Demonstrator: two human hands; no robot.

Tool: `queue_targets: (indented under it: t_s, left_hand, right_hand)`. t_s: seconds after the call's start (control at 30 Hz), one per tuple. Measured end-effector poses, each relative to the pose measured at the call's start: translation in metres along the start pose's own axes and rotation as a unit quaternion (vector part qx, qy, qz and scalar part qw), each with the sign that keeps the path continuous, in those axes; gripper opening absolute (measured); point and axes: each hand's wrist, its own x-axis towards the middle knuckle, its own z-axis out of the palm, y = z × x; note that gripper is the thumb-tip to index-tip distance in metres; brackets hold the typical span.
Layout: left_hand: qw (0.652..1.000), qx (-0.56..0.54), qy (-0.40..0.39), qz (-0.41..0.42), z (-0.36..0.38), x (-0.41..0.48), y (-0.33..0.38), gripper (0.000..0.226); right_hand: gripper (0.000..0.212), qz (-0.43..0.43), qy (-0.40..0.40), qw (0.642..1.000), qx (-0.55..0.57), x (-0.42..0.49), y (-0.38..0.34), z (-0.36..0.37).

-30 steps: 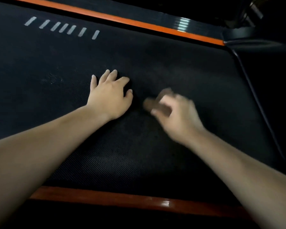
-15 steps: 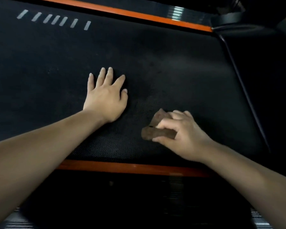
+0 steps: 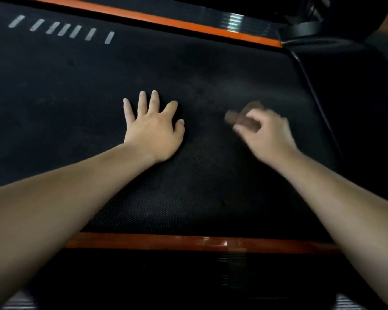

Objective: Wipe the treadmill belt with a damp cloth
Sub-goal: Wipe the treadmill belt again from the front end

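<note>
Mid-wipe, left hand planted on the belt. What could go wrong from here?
1. The left hand lies flat on the belt; if the belt slips, the person may lurch.
2. The right hand grips a small bunched cloth, so passes likely cover little and patches may be missed.
3. The spot under the left palm may go unwiped.

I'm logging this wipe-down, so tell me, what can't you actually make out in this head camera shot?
All in the head view:
The cloth: motion-blurred and mostly covered by the right hand; shape and dampness unclear.
That hand's fingers: smeared by motion.
The belt: cut off at the frame's left edge; dim light hides any dirt.
The white marks: too small and blurred to read.
</note>
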Motion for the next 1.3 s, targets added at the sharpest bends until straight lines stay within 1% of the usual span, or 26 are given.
queue_targets:
  t_s: [0.03,0.07,0.1,0.2,0.27,0.33,0.37,0.43,0.47,0.5,0.6,0.67,0.7,0.73,0.8,0.83,0.87,0.9,1.0,1.07,1.1,1.13,1.23,1.27,1.3]
  left_hand:
    - [1.000,0.001,-0.003,-0.003,0.001,0.004,0.002,0.059]
    - [1.000,0.001,-0.006,-0.010,0.002,0.007,0.003,0.059]
    - [1.000,-0.001,-0.007,-0.015,0.001,0.010,0.005,0.058]
    - [1.000,-0.003,0.005,-0.020,0.000,0.019,0.012,0.051]
    - [1.000,-0.009,0.018,-0.024,0.002,0.025,0.019,0.048]
    - [0.999,-0.010,0.027,-0.032,0.007,0.029,0.024,0.049]
    - [0.999,-0.003,0.029,-0.033,0.011,0.029,0.024,0.053]
    - [0.999,0.013,0.026,-0.022,0.014,0.030,0.023,0.059]
    - [0.999,0.018,0.025,-0.012,0.015,0.030,0.022,0.062]
    - [0.999,0.023,0.024,0.000,0.014,0.031,0.021,0.063]
    - [0.998,0.046,0.015,0.030,0.013,0.031,0.022,0.067]
    - [0.998,0.057,0.014,0.031,0.014,0.030,0.023,0.068]
    - [0.998,0.060,0.015,0.028,0.014,0.030,0.023,0.068]
    - [0.998,0.061,0.014,0.026,0.014,0.030,0.024,0.068]
    - [0.998,0.062,0.011,0.025,0.014,0.030,0.024,0.069]
    - [0.998,0.063,0.010,0.024,0.014,0.030,0.025,0.069]
    - [0.997,0.066,0.011,0.024,0.014,0.030,0.025,0.069]
    - [0.997,0.070,0.013,0.025,0.015,0.030,0.025,0.070]
    - [0.997,0.079,0.012,0.025,0.015,0.031,0.025,0.073]
    - [0.997,0.075,0.009,0.024,0.015,0.032,0.025,0.075]
    - [0.997,0.073,0.008,0.023,0.014,0.032,0.025,0.075]
    - [0.997,0.072,0.010,0.023,0.014,0.032,0.025,0.075]
    - [0.998,0.065,0.010,0.021,0.012,0.031,0.026,0.075]
    - [0.998,0.063,0.009,0.023,0.011,0.031,0.026,0.074]
    - [0.998,0.061,0.007,0.024,0.011,0.031,0.026,0.074]
  right_hand:
    - [0.018,0.038,0.004,0.999,0.009,0.013,0.005,0.001]
    - [0.015,0.049,0.001,0.999,0.010,0.017,0.005,0.003]
    - [0.014,0.041,-0.004,0.999,0.010,0.013,0.002,0.002]
    - [0.015,-0.039,-0.052,0.997,0.039,-0.017,-0.008,0.002]
    - [0.017,-0.055,-0.085,0.994,0.042,-0.010,-0.002,-0.001]
    - [0.017,-0.041,-0.054,0.997,0.024,0.026,0.010,0.000]
    - [0.017,-0.017,-0.034,0.999,0.017,0.048,0.013,0.001]
    - [0.018,0.027,-0.009,1.000,0.005,0.081,0.019,0.003]
    - [0.017,0.032,-0.004,0.999,0.000,0.087,0.020,0.005]
    - [0.016,0.027,-0.009,1.000,0.001,0.086,0.020,0.007]
    - [0.014,-0.049,-0.059,0.996,0.041,0.054,0.018,0.007]
    - [0.016,-0.082,-0.091,0.992,0.024,0.053,0.021,0.003]
    - [0.017,-0.081,-0.077,0.994,0.004,0.069,0.027,0.003]
    - [0.018,-0.056,-0.044,0.997,-0.014,0.090,0.033,0.003]
    - [0.020,0.037,0.019,0.999,-0.026,0.135,0.044,0.001]
    - [0.021,0.072,0.038,0.996,-0.019,0.151,0.048,0.002]
    - [0.022,0.083,0.045,0.995,-0.011,0.160,0.050,0.008]
    - [0.021,0.076,0.038,0.996,-0.006,0.162,0.048,0.013]
    - [0.018,0.002,0.001,1.000,0.019,0.150,0.039,0.025]
    - [0.018,-0.017,-0.035,0.999,0.029,0.155,0.041,0.022]
    - [0.018,-0.013,-0.030,0.999,0.013,0.166,0.044,0.021]
    - [0.019,0.003,-0.009,1.000,-0.006,0.180,0.047,0.020]
    - [0.023,0.103,0.078,0.991,-0.024,0.223,0.057,0.022]
    - [0.023,0.129,0.090,0.987,-0.029,0.230,0.057,0.024]
    - [0.022,0.130,0.086,0.987,-0.029,0.234,0.058,0.027]
